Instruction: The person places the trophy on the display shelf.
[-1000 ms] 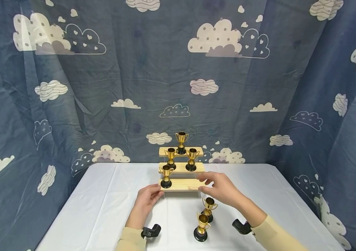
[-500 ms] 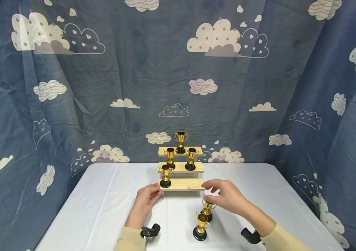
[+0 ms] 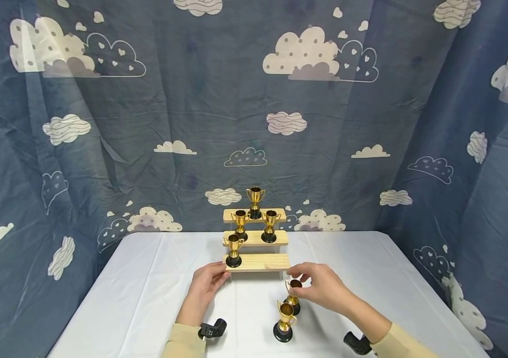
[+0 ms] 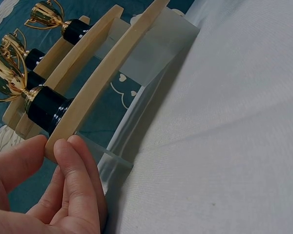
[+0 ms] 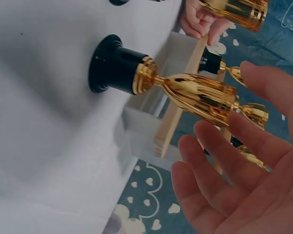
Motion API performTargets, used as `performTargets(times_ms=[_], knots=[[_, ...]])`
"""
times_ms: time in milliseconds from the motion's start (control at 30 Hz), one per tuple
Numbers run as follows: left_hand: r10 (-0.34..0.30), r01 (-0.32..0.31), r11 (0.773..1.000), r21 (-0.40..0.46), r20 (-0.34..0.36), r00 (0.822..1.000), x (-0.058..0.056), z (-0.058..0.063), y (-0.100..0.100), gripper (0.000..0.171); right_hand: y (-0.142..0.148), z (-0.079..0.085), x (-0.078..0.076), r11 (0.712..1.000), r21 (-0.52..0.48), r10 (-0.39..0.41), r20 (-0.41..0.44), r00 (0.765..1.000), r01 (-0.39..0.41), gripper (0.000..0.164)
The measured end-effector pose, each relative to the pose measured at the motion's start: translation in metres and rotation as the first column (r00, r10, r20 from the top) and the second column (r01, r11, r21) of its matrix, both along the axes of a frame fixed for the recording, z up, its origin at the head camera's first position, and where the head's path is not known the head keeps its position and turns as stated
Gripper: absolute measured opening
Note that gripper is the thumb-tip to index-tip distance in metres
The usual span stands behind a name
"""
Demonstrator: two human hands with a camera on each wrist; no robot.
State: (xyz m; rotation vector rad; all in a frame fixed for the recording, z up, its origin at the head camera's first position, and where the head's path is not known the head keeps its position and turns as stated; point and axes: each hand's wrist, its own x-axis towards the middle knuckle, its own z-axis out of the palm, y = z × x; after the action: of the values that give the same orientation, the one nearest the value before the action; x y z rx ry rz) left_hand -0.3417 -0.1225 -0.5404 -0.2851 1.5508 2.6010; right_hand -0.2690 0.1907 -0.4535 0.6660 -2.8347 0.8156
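My left hand [image 3: 203,290] pinches the left end of the bottom wooden step [image 3: 262,262] of a three-tier display stand, its thumb and fingertips at the board's corner in the left wrist view. A small gold trophy cup [image 5: 119,70] with a black base stands upright on the table. Around its rim my right hand [image 3: 325,288] is spread, thumb on one side and fingers on the other; a gap shows at the thumb, and whether a fingertip touches is unclear. Just nearer to me stands a second trophy [image 3: 285,318]. Another trophy [image 3: 233,250] sits on the bottom step's left end.
Two trophies stand on the middle step [image 3: 255,239], and one trophy [image 3: 255,203] on the top step. Clear supports hold up the boards. A white cloth covers the table [image 3: 155,288]. Behind it hangs a blue curtain [image 3: 218,114] with a cloud print.
My right hand has moved from beside the bottom step's right end down and back to the rear loose trophy. My left hand keeps its grip on the step.
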Motion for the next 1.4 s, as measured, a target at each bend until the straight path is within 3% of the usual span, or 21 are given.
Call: performTargets(times_ms=[500,1400], knots=[[0.01,-0.01,1.0,0.01,0.012,1.0,0.0,-0.001,0.002,0.042,0.0,-0.014,0.002,1.0,-0.018,0.02,-0.012,1.0,-0.02,0.026],[0.008,-0.008,1.0,-0.003,-0.006,1.0,0.002,-0.001,0.001,0.043,0.003,-0.022,0.003,0.993,-0.092,-0.076,-0.01,0.997,0.075,0.03]])
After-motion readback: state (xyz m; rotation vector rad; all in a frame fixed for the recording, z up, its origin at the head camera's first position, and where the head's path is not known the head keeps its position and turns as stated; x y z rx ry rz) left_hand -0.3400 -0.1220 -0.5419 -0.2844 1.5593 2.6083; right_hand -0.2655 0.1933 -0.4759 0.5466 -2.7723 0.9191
